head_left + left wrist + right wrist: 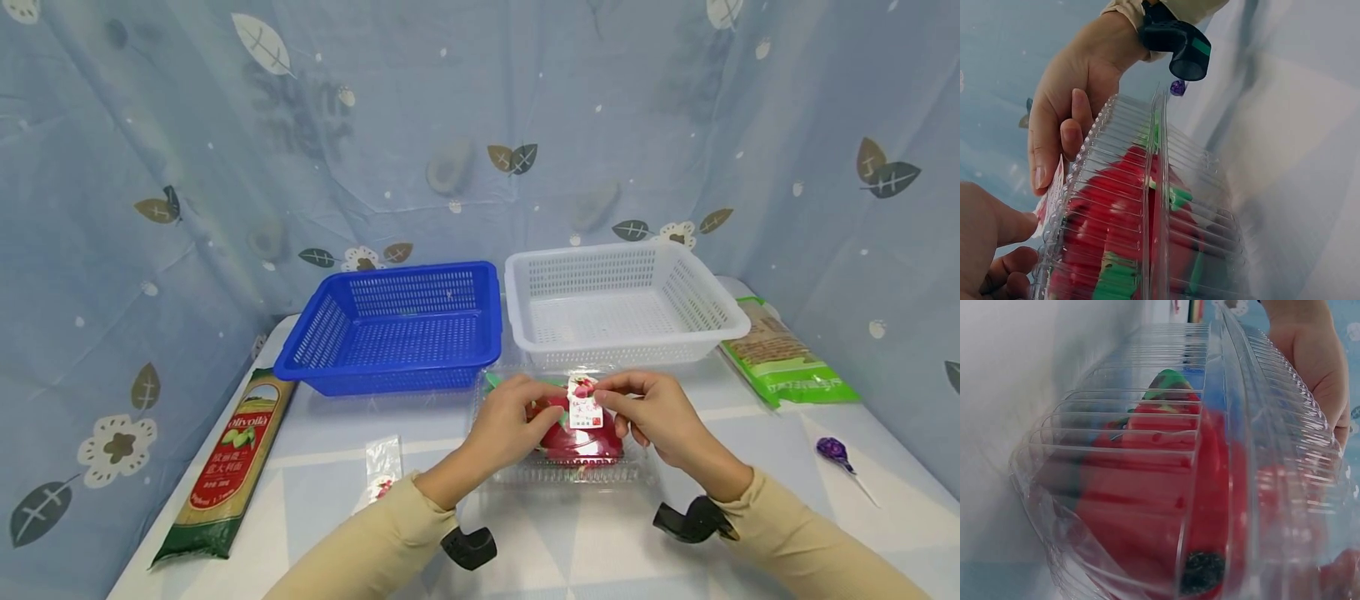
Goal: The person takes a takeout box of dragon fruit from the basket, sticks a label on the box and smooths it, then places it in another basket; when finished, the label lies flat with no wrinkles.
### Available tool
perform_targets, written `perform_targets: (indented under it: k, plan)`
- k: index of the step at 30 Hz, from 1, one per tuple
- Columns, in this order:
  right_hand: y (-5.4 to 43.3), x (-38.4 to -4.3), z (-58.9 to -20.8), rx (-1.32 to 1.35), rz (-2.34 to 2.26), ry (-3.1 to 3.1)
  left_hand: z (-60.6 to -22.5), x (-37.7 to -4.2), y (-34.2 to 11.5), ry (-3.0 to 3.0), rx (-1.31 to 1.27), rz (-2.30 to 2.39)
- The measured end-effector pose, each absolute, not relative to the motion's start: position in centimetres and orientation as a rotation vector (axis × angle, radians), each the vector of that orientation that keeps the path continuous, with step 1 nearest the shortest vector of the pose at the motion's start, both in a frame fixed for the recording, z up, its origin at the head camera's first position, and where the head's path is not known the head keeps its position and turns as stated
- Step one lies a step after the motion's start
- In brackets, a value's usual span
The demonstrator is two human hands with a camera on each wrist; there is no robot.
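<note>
A clear lidded container (pixel 573 475) sits on the table (pixel 592 550), in front of the white basket (pixel 630 354), with a glossy red-and-green item (pixel 573 447) inside. Over its lid is a small white label (pixel 585 414) printed with a pinkish-red fruit. The left hand (pixel 512 419) has a narrow grip, thumb and forefinger pinching the label's left edge; the right hand (pixel 662 414) pinches the opposite edge, its thumb on the printed face. How firmly the label touches the lid, I cannot tell. To the left of the container lies a clear strip (pixel 384 458) bearing a similar print. The blue basket (pixel 405 379) stands just beside the white one. A pasta packet (pixel 225 462) lies at the far left; at the right are a green-edged bag (pixel 787 354) and a purple lollipop (pixel 834 452).
</note>
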State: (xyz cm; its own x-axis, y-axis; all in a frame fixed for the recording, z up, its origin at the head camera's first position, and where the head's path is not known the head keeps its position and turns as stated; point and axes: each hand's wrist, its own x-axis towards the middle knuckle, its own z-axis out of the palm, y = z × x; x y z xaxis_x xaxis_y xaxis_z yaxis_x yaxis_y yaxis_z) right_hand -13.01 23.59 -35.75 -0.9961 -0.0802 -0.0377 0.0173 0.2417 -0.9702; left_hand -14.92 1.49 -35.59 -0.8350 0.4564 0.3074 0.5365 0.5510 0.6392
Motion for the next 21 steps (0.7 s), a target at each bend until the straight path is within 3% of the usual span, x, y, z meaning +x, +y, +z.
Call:
perform_targets:
  k: [21]
  plan:
    - [23.29,-13.19,-35.6,-0.021,-1.893,2.383,-36.59,-15.6,1.6,-2.656,-0.799,-1.175]
